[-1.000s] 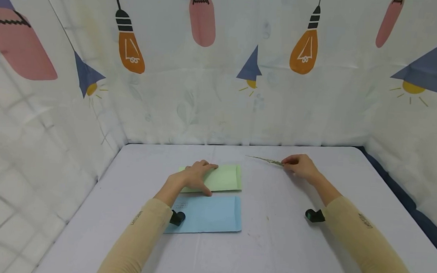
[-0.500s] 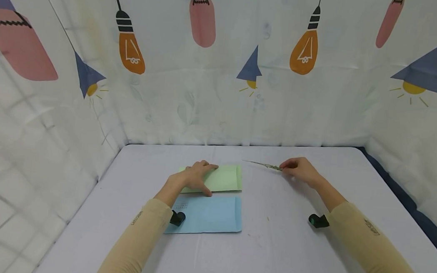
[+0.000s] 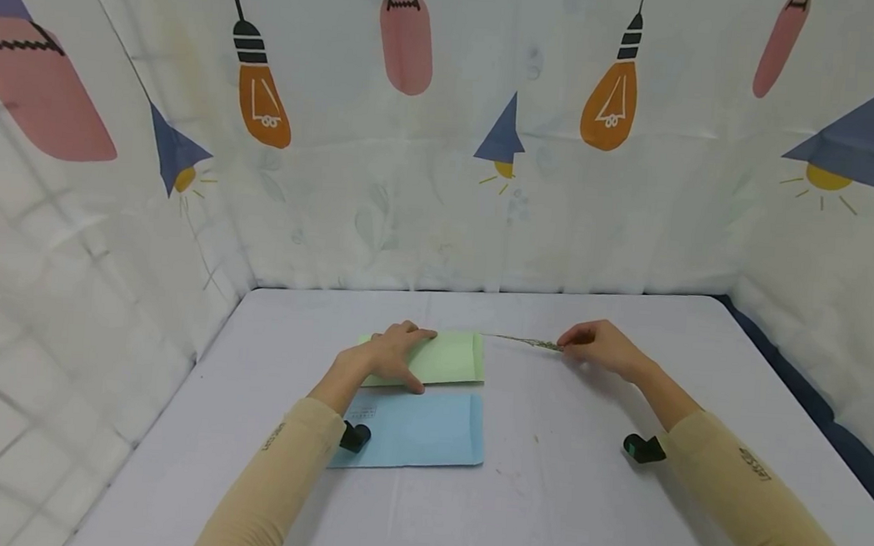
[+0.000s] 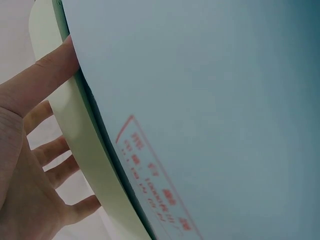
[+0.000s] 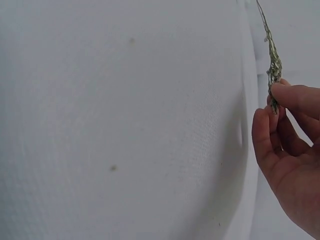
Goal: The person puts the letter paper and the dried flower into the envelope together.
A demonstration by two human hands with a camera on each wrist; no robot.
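My left hand (image 3: 387,355) rests with spread fingers on a pale green envelope (image 3: 456,358). In the left wrist view, the thumb of that hand (image 4: 25,185) reaches the line where the green envelope (image 4: 75,115) borders a light blue envelope (image 4: 215,90) with red print. The blue envelope (image 3: 420,431) lies just in front of the green one. To the right, my right hand (image 3: 608,350) pinches a thin dried grass sprig (image 3: 529,341) by its bushier end. Its fine tip points left, near the green envelope's far right corner. The right wrist view shows the sprig (image 5: 274,62) between thumb and fingers (image 5: 297,100).
A white cloth covers the table (image 3: 542,513), with small specks of debris (image 3: 535,438) on it. White curtains (image 3: 441,206) printed with lamps stand behind and at both sides. A black wrist camera (image 3: 355,437) sits above the blue envelope.
My right hand has come slightly nearer, carrying the sprig, whose tip is now level with the green envelope's far edge. My left hand has stayed in place.
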